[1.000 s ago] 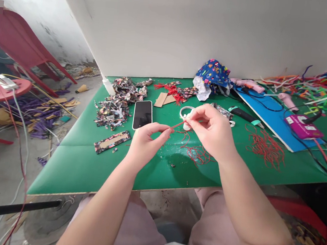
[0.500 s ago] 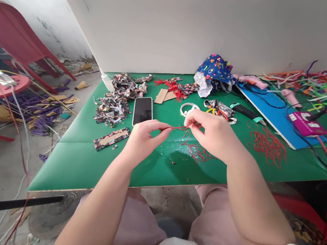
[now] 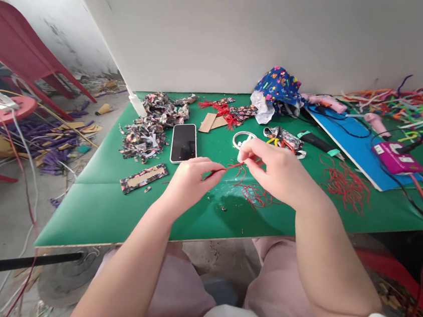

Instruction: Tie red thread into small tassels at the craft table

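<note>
My left hand (image 3: 194,179) pinches a thin red cord (image 3: 234,166) between thumb and fingers. The cord runs across to my right hand (image 3: 271,167), which is also closed on it, so it stretches between both hands above the table. Just under and in front of my hands lies a loose tangle of red cords (image 3: 256,195). A white ring-shaped object (image 3: 239,137) rests behind my right fingers, which partly hide it. To the left of my hands sits a phone (image 3: 184,144) with a dark screen, and a flat floral fabric strip (image 3: 144,178).
Floral fabric scraps (image 3: 145,139) pile up at the left. At the back are cardboard pieces (image 3: 212,123) and blue patterned cloth (image 3: 277,87). On the right are a utility knife (image 3: 319,143), more red cords (image 3: 347,185), a blue board (image 3: 348,147) and a purple box (image 3: 398,159) with cables.
My left hand has shifted slightly right and down, its fingers curling further round the cord. The right hand keeps its pinch, nearly in place. The view has shifted slightly.
</note>
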Demonstrator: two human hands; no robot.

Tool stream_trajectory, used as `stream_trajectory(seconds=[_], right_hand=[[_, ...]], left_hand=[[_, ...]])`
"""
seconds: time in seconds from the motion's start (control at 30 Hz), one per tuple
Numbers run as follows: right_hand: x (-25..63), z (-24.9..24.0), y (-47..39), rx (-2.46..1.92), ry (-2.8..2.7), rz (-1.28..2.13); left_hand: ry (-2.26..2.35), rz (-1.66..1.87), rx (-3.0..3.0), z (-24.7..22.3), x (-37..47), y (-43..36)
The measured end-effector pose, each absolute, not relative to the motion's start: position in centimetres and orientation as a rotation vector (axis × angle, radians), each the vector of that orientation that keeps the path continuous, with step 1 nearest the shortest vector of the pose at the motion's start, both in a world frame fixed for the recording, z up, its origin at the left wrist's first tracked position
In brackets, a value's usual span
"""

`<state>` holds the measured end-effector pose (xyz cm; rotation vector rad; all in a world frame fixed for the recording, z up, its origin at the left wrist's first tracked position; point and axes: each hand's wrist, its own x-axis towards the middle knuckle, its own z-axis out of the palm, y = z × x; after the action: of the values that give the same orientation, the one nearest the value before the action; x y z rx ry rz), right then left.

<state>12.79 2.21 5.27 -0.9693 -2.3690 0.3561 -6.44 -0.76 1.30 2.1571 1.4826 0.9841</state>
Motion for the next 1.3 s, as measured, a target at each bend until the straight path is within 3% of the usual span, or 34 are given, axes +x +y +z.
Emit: stream_trajectory(seconds=[0.4,0.9,1.3], right_hand=[[10.7,2.9,3.3,-0.843,-1.885,0.787],[11.4,2.9,3.7,-0.845,-2.006,0.751],[11.5,2.6,4.5,-0.944,-1.752,0.797]], left_hand=[[1.369,1.043,2.013,0.1,-5.5,-0.5],[1.287,1.037,1.681,0.3,-5.4,-0.7],[1.209,1.15,1.484,-0.1,-5.6,-0.6]])
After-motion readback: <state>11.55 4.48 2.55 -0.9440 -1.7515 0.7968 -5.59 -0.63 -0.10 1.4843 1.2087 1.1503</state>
